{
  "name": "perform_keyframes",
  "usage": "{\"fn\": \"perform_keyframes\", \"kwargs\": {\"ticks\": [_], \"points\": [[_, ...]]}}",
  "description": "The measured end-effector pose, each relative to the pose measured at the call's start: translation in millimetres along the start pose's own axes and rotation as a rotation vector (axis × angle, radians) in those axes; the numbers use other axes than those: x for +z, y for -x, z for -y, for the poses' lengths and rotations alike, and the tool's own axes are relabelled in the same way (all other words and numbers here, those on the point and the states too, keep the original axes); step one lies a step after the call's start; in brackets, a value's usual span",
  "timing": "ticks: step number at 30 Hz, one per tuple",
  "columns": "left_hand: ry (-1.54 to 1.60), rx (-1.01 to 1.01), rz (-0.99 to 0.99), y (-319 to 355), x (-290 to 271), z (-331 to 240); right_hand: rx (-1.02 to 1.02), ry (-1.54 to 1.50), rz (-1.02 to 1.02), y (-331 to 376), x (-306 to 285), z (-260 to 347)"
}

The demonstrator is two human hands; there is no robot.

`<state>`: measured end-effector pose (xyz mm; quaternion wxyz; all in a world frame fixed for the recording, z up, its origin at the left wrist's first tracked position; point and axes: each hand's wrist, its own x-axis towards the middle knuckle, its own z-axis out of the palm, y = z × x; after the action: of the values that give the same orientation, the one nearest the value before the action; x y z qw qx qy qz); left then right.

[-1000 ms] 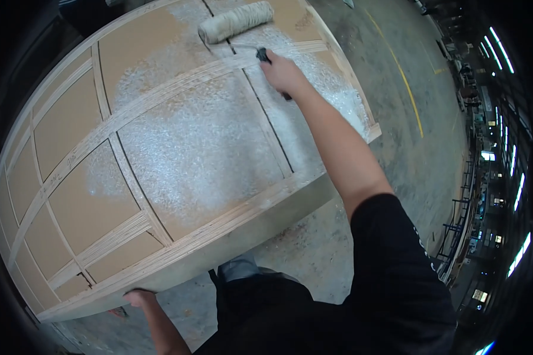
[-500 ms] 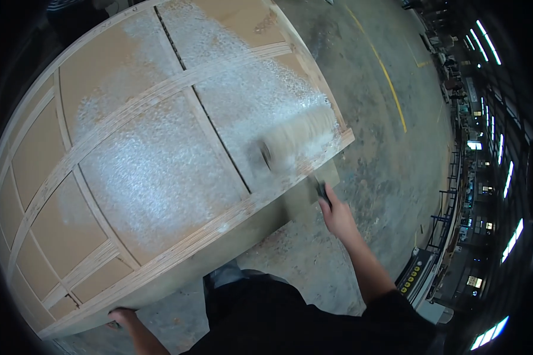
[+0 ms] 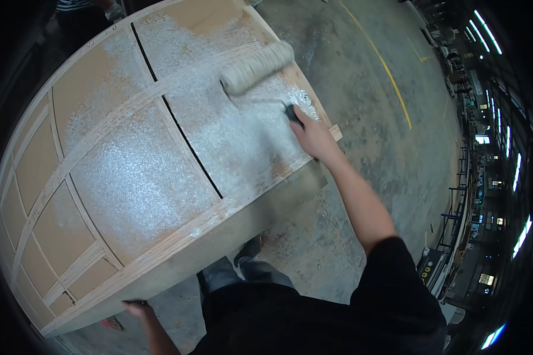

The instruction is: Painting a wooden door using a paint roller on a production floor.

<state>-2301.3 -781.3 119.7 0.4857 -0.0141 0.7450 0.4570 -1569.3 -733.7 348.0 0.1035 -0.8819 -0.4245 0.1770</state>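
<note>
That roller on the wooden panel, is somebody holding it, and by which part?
Yes. The right hand grips the paint roller by its dark handle, the fuzzy sleeve lying on the wooden panel. The left hand rests on the panel's near edge.

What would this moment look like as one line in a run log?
right hand: gripping paint roller on framed wooden panel | left hand: at panel's near edge | white coating: partial

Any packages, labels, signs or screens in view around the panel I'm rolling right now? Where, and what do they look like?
No packages, labels or signs can be made out.
Grey machine console with a row of small round yellow buttons: on the floor at lower right, beyond the right arm; too small to tell whether it has a screen.
Bright rectangles along the right rim: look like lights or windows, not screens.
</note>
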Motion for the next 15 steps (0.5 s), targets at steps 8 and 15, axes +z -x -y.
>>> {"fn": "perform_keyframes", "kwargs": {"ticks": [8,15], "points": [[0.036,0.079,0.002,99.3,88.1,76.2,0.088,-0.214,-0.076,188.9,-51.9,-73.2],[0.079,0.090,-0.292,151.6,161.6,100.6,0.116,-0.188,0.004,224.2,-18.3,-148.5]]}}
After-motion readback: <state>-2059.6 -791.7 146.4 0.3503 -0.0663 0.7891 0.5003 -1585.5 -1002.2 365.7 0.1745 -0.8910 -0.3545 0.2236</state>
